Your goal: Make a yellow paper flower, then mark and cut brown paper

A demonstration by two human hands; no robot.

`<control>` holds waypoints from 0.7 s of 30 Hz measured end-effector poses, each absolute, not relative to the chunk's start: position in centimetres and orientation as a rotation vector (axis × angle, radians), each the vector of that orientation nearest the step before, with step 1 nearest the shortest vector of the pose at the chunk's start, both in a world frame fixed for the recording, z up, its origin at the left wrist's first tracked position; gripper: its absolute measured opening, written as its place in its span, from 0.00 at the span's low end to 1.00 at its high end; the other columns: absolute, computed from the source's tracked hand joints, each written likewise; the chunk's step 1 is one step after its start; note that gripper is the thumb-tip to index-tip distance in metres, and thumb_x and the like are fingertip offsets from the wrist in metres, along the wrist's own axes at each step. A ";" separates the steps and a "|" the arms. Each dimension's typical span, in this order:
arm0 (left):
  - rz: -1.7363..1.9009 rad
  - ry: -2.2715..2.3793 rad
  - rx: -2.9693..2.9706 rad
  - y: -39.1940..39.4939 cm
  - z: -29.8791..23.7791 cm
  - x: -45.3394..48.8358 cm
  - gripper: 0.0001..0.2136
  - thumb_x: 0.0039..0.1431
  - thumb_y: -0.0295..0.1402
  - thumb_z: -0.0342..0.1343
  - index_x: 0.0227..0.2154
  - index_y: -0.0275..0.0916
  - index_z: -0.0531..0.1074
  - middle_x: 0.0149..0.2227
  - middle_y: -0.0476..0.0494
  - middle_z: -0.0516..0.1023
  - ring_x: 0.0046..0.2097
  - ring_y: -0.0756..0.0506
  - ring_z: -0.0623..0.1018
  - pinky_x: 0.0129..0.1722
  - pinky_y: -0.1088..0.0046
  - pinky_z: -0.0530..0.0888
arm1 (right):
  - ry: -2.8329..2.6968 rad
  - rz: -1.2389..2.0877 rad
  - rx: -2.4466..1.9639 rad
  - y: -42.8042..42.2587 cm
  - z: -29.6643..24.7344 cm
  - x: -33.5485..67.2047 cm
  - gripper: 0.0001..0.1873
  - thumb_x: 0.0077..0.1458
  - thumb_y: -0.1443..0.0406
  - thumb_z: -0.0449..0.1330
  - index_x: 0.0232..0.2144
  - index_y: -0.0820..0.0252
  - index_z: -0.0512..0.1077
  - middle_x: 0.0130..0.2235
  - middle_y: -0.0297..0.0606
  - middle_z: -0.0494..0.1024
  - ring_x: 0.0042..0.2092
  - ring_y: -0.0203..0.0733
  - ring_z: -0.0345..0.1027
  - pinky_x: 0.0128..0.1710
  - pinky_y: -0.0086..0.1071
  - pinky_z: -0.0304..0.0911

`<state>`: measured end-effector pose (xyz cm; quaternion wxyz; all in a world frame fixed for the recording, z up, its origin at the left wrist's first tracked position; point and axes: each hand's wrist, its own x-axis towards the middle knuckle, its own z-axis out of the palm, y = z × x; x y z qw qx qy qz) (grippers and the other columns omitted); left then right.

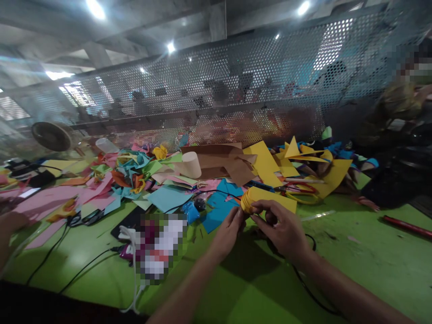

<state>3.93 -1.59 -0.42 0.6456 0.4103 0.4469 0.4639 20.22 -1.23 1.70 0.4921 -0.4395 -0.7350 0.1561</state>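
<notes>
- Bare forearms (191,288) enter at the bottom edge and reach over a green tabletop (371,252).
- White cable (134,274): loops down near the front edge, left of the forearms. Black cord (312,292) runs beneath the right forearm.
- Pale oblong object (167,243): pixelated, identity cannot be told; lies flat, left of the hands.
- Left hand (228,231): thumb and fingers drawn together, pinching the lower left of a yellow roll.
- Right hand (285,227): fingers bent, thumb and index finger nearly together, gripping the roll's right side; far fingers partly hidden.
- Yellow roll (247,200): wound in several layers, held just above the tabletop between both sets of fingertips.
- Red stick-like tool (407,226): on the tabletop, well to the right of the hands.
- Another person's arm (11,229) at the left edge, near pink sheets (43,202).
- Blue sheet (221,204) lies just left of the roll; yellow sheet (276,198) just behind the right hand.
- Scissors (303,188) with red handles rest beyond that sheet.
- White cylinder (191,165) stands amid paper scraps, beside brown paper (216,157).
- Round fan (52,136): behind the scraps, far left.
- Perforated screen (236,85) spans the back, below bright ceiling lights (96,8).
</notes>
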 end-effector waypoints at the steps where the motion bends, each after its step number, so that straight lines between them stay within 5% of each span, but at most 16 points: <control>1: 1.050 1.027 0.945 -1.6 -0.3 3.9 0.26 0.56 0.54 0.58 0.52 0.42 0.73 0.54 0.42 0.75 0.57 0.40 0.73 0.56 0.66 0.70 | -1.792 0.361 -1.052 -1.2 1.8 20.3 0.09 0.56 0.68 0.62 0.41 0.55 0.73 0.35 0.33 0.77 0.25 0.33 0.62 0.25 0.27 0.62; 8: 1.028 1.021 1.041 -1.5 -0.2 3.7 0.30 0.55 0.57 0.56 0.52 0.38 0.70 0.52 0.39 0.75 0.55 0.41 0.72 0.52 0.69 0.71 | -1.841 0.348 -1.014 -1.3 2.3 20.4 0.05 0.59 0.67 0.60 0.38 0.55 0.75 0.35 0.35 0.78 0.29 0.36 0.68 0.29 0.28 0.64; 17: 1.007 1.020 1.334 -1.3 -1.1 3.4 0.20 0.64 0.53 0.47 0.41 0.40 0.68 0.36 0.50 0.69 0.37 0.50 0.68 0.39 0.75 0.68 | -1.829 0.396 -1.035 -1.3 2.5 20.3 0.03 0.60 0.67 0.60 0.36 0.55 0.75 0.34 0.34 0.78 0.30 0.36 0.68 0.30 0.29 0.64; 21: 1.010 0.996 1.377 -1.1 -1.1 3.3 0.19 0.65 0.52 0.47 0.42 0.39 0.67 0.38 0.48 0.69 0.39 0.48 0.68 0.42 0.73 0.68 | -1.833 0.414 -1.050 -1.2 2.5 20.4 0.03 0.59 0.66 0.61 0.36 0.55 0.75 0.35 0.35 0.78 0.29 0.36 0.68 0.30 0.29 0.64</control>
